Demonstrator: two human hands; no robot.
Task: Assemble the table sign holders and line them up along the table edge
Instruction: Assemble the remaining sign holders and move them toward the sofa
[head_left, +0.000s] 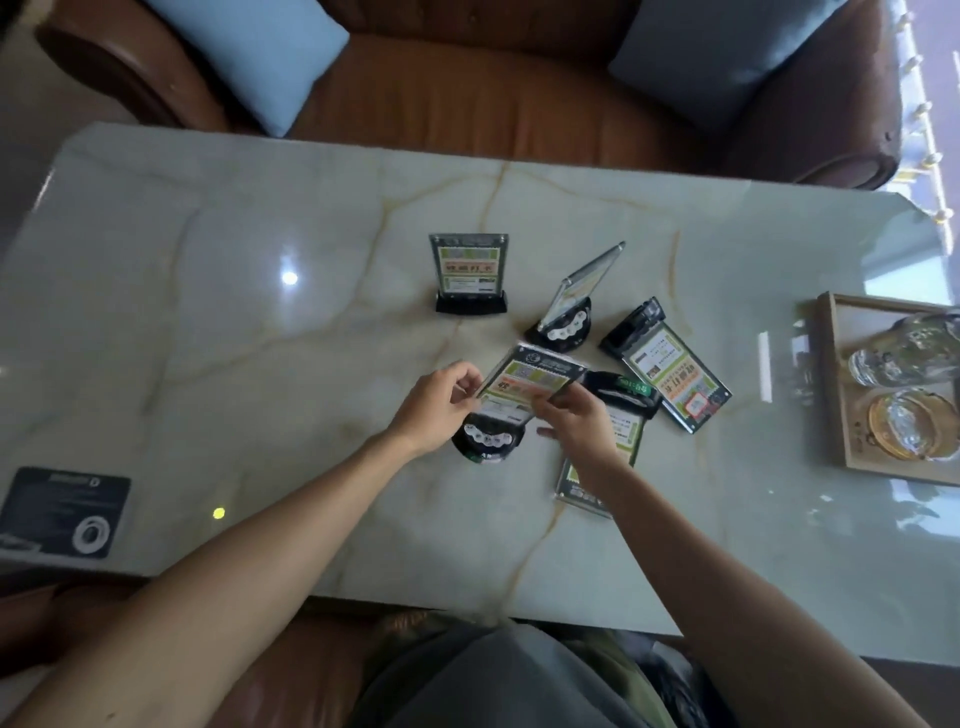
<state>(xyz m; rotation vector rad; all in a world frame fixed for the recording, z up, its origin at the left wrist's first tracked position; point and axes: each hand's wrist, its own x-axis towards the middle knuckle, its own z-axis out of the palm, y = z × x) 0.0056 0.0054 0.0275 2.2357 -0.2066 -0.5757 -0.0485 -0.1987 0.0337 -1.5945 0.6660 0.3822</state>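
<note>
A clear acrylic sign panel with a green printed card (527, 378) is gripped by both the left hand (436, 408) and right hand (574, 423) above a round black base (487, 439) mid-bench (208, 322), two assembled holders standing behind it, two lying beside it, much open marble left of it.

Bare forearms (291, 519) — no sleeves; grey garment (498, 675) below.
</note>
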